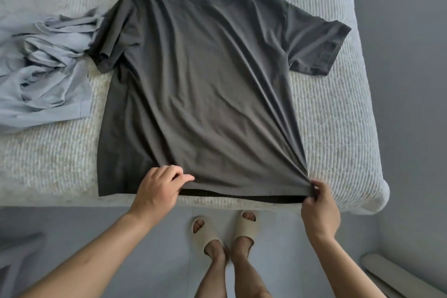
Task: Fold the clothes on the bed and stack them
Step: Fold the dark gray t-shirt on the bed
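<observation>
Item: dark grey T-shirt [203, 84], short-sleeved, soft knit, lay spread face up across the middle of the bed [338, 128], collar at the far side with a small white label inside the neck, hem at the near edge. Shallow creases ran slantwise toward the near right corner. The right sleeve lay flat and square; the left sleeve was rumpled and partly turned under.

Hands: the left hand [157, 191] pinched the hem near its middle, thumb on top, fingers curled. The right hand [319, 208] gripped the near right corner of the hem, the cloth gathered into tight pleats at the fingers [315, 189].

Step, as judged: flattening and squaring the shirt before any fold; no fold had been made. The next move likely called for an even pull along the hem to take out the slanted creases, and the left sleeve smoothed, before a side was turned in.

Also present: pale blue garment [41, 75], thin and heavily crumpled, unfolded, at the left of the bed, touching the shirt's left sleeve. Bed cover: off-white, ribbed quilted texture, rounded near right corner. Floor [96, 225]: grey. Beige slippers [205, 227] on the person's feet, just near of the bed.
</observation>
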